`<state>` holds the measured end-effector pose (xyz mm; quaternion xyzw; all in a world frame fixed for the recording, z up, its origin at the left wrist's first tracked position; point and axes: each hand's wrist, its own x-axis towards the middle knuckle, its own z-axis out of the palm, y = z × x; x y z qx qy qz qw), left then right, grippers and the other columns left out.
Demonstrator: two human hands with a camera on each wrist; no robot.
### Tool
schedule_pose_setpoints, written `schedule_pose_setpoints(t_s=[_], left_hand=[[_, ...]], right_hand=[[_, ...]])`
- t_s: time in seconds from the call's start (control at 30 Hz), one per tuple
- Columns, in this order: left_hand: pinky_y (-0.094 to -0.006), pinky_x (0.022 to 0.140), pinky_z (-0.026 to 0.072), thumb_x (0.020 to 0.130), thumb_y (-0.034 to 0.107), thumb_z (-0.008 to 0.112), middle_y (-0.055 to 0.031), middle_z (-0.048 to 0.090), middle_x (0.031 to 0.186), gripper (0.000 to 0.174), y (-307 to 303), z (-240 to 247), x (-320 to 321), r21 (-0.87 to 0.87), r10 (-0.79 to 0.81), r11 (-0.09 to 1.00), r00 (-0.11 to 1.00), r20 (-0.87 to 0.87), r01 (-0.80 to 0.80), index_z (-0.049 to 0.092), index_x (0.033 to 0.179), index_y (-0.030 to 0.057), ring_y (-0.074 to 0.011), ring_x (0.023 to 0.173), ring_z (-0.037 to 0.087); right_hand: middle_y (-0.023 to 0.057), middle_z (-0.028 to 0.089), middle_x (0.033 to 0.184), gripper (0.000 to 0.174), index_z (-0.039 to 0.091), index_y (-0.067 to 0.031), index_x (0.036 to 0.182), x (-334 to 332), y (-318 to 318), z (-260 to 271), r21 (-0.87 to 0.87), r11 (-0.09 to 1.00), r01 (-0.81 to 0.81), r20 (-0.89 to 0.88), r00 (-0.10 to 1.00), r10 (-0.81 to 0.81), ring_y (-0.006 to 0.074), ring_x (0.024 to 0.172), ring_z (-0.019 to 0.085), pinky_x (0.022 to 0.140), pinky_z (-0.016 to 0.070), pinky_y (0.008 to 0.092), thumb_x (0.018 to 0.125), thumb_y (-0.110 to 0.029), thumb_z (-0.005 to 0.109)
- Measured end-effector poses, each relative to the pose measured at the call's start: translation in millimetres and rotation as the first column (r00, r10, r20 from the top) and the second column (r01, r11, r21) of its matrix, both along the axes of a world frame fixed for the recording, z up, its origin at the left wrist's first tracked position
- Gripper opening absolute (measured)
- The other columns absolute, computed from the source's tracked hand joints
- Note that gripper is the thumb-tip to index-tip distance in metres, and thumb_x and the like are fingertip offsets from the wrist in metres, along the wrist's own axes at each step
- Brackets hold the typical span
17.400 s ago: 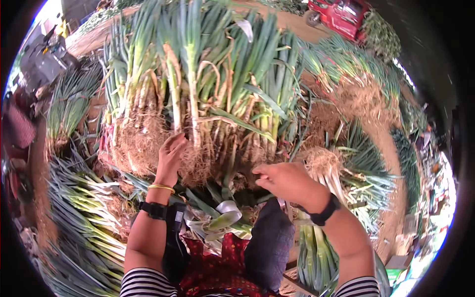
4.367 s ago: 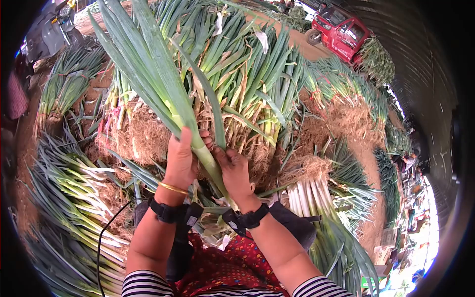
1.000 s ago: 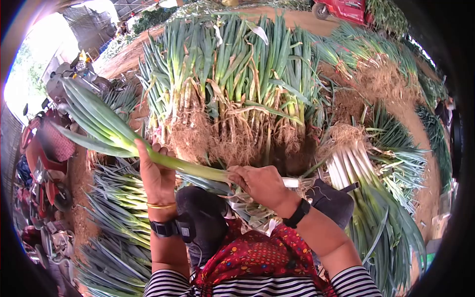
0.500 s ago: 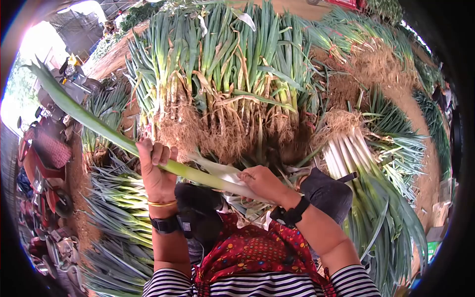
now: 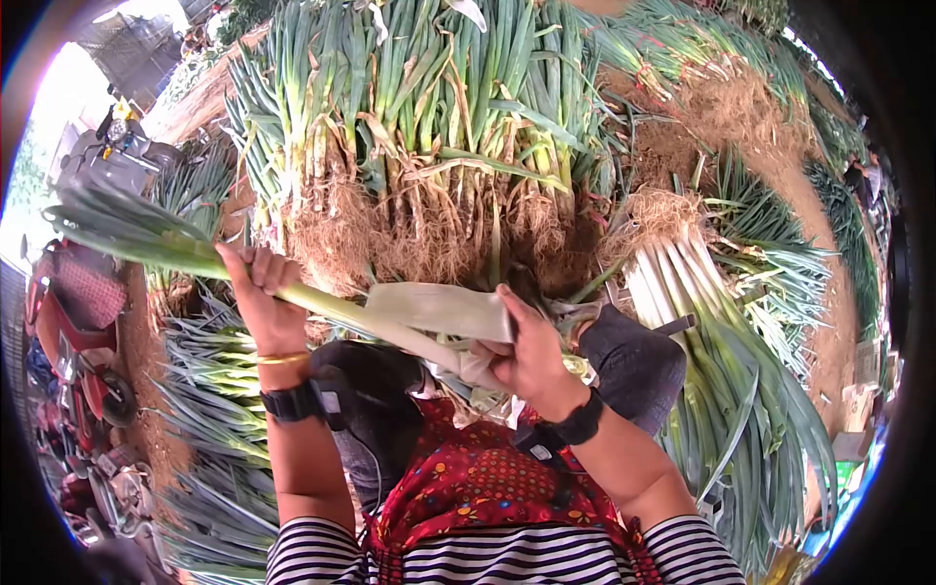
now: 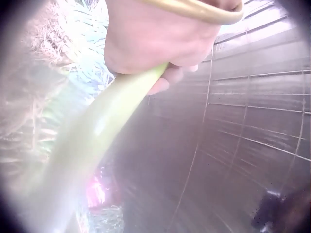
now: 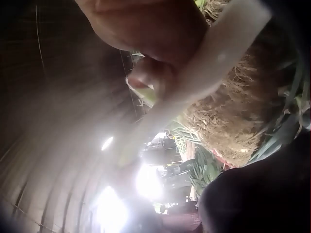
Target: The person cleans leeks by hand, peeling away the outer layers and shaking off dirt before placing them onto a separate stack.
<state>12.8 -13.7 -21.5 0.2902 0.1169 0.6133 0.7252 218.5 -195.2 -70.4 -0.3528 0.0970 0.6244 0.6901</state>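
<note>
No lettering, number, brand or sign is legible in any view; the pale patch [image 5: 331,402] on the black left-wrist device [image 5: 310,398] is too small to read.

Forearms [image 5: 639,453] reaching forward, left hand [image 5: 265,300] gripping with curled fingers — right hand [image 5: 531,353] apart from it, thumb extended forward
</note>
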Motion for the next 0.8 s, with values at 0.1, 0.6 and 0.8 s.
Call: schedule_pose_setpoints(t_s=[0.1, 0.6, 0.8], left_hand=[[-0.0194, 0.042, 0.0254, 0.082, 0.042, 0.063, 0.0075, 0.032, 0.054, 0.040, 25, 2, -29, -0.138, 0.082, 0.988, 0.996, 0.045, -0.075, 0.040, 0.067, 0.0132, -0.0039, 0.046, 0.029], [-0.0206, 0.046, 0.0330, 0.082, 0.042, 0.063, 0.0051, 0.031, 0.058, 0.035, 48, -10, -142, -0.223, 0.409, 0.871, 0.897, -0.166, -0.438, 0.046, 0.075, 0.0128, -0.0064, 0.048, 0.033], [-0.0206, 0.044, 0.0328, 0.082, 0.040, 0.064, 0.0068, 0.030, 0.056, 0.037, 30, -13, -146, -0.227, 0.367, 0.901, 0.929, -0.056, -0.370, 0.040, 0.070, 0.0148, -0.0052, 0.046, 0.032]], right_hand=[[0.0080, 0.058, 0.104, 0.039, 0.052, -0.0056, 0.114, 11, -33, -14, 0.173, 0.985, -0.015, 0.818, 0.559, -0.135, 0.0245, 0.091, 0.057, 0.078, 0.0481, 0.0417, 0.077, -0.004, 0.061], [0.0102, 0.054, 0.113, 0.042, 0.050, -0.0074, 0.117, 53, -64, 1, -0.316, 0.915, -0.251, 0.699, -0.714, 0.045, 0.0161, 0.076, 0.061, 0.066, 0.0466, 0.0273, 0.081, -0.024, 0.063], [0.0118, 0.051, 0.122, 0.064, 0.037, -0.0112, 0.133, -20, -5, -17, 0.007, 0.625, -0.781, 0.996, 0.059, 0.064, 0.0227, 0.084, 0.062, 0.071, 0.0496, 0.0315, 0.080, -0.028, 0.068]])
